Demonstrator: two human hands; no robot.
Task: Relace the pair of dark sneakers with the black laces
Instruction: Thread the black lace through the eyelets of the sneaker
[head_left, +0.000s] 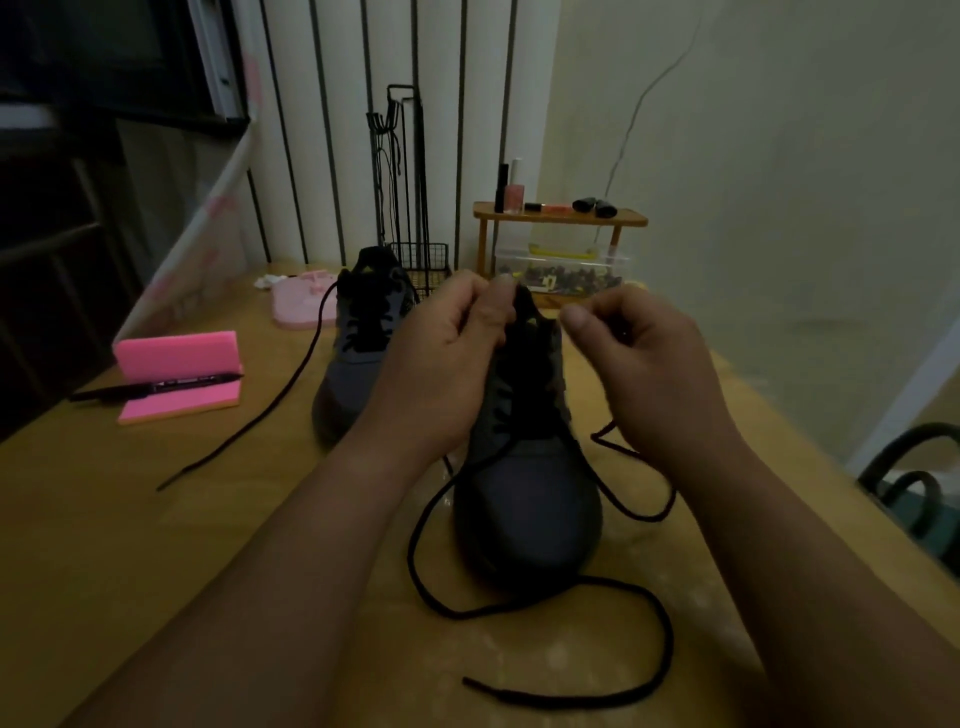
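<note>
Two dark sneakers stand on the wooden table (156, 545), toes toward me. The near sneaker (530, 499) is in the middle; my left hand (441, 358) grips its tongue and upper edge between thumb and fingers. My right hand (644, 364) pinches the black lace (618, 499) beside the shoe's right eyelets. The lace's other end loops loosely over the table in front of the toe (571, 696). The far sneaker (358, 353) sits behind to the left, partly laced, with one long lace end (270, 405) trailing left across the table.
A pink foam block with a black marker (176, 374) lies at the left. A pink tray (301, 301), a wire rack (415, 260), a small wooden shelf with bottles (561, 215) and a clear plastic box (561, 270) stand at the back. A chair (909, 478) shows at the right.
</note>
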